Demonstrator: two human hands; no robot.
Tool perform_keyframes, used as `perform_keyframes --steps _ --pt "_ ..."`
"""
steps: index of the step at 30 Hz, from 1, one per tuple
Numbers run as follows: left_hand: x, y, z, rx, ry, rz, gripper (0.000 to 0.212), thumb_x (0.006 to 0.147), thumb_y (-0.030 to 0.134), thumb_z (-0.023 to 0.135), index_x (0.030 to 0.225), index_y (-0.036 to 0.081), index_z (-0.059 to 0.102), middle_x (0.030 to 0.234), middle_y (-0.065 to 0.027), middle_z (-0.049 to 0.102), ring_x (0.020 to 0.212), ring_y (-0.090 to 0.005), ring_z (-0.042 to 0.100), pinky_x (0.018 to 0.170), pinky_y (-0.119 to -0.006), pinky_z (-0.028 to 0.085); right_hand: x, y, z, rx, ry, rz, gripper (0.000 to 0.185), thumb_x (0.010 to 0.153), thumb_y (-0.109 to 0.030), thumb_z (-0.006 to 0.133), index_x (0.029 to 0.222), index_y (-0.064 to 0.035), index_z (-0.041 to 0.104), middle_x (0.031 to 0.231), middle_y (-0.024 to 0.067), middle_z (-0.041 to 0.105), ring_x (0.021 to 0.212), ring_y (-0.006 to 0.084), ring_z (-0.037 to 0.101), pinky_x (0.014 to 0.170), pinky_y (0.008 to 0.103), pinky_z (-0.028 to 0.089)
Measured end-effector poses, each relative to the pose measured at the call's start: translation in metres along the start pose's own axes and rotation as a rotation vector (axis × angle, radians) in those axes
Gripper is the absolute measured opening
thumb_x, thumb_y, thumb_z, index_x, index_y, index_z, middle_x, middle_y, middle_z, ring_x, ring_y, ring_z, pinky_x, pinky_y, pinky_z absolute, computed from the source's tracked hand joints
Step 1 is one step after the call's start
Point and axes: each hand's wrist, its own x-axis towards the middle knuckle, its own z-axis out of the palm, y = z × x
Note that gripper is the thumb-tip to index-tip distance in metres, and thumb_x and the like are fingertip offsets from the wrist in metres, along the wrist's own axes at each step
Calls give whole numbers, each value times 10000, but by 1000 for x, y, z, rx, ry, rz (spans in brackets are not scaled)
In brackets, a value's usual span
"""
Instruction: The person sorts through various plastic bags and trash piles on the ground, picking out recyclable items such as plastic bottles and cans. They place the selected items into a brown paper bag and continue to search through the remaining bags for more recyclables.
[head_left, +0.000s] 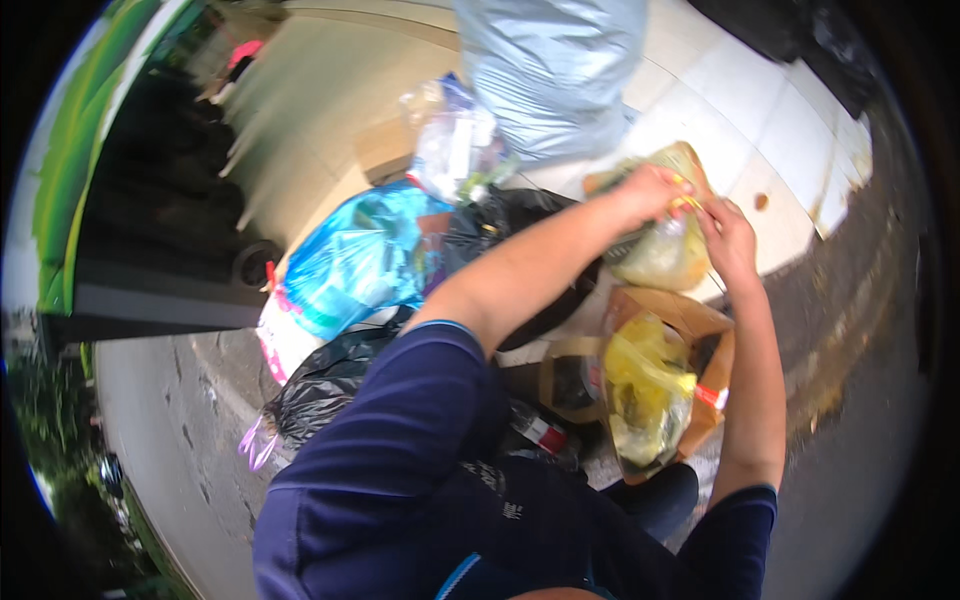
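My left hand (651, 196) and my right hand (727, 234) meet above a translucent plastic bag (667, 259) with pale yellowish contents, on the tiled floor. Both pinch a thin yellow tie (685, 202) at the bag's top; whether it is knotted cannot be made out. Nearer my body, below the bag, stands an open cardboard box (709, 427) with a yellow plastic bag (649, 375) in it. A blue translucent bag (360, 255) and a black garbage bag (337, 386) lie left of my left arm, the black one with a purple drawstring (258, 444).
A large pale grey bag (559, 75) stands beyond my hands, beside a clear bag (457, 146) of mixed waste. Another black bag (525, 217) lies under my left forearm. A bottle with a red and white label (541, 433) is near my body. The tiles end in a broken edge (832, 225) at right.
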Motion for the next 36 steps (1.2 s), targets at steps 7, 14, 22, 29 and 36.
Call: perform_keyframes --steps 7,14,22,29,36 --pt "-2 -5 -18 391 4 211 128 776 87 688 904 77 681 833 -43 656 687 -140 587 600 -253 467 2 4 12 478 -128 172 241 902 -191 587 1114 -83 622 993 65 621 875 166 574 806 304 465" --pt "-1 -9 -17 1077 274 880 182 794 140 629 964 201 649 812 -22 586 755 -232 601 667 -353 498 36 13 49 412 -196 304 336 907 -107 539 1241 -70 561 978 60 630 864 126 563 812 280 467" --pt "-6 -13 -30 1113 346 832 106 788 249 650 799 144 635 779 -19 589 728 -244 616 623 -363 496 37 2 44 118 -191 218 251 832 -171 558 1063 -88 611 971 115 643 888 260 623 781 378 488" --pt "-39 -40 -41 1225 103 906 86 770 200 665 730 130 634 759 -11 601 703 -232 615 599 -345 505 19 7 32 -258 -222 383 287 827 -78 448 1091 -35 552 1076 173 586 977 343 592 827 424 481" --pt "-72 -7 -79 903 223 856 194 800 268 664 879 92 645 884 -67 615 875 -276 581 782 -376 468 -4 96 35 107 -204 323 355 839 -214 575 1135 -18 583 995 192 648 852 324 649 763 397 502"
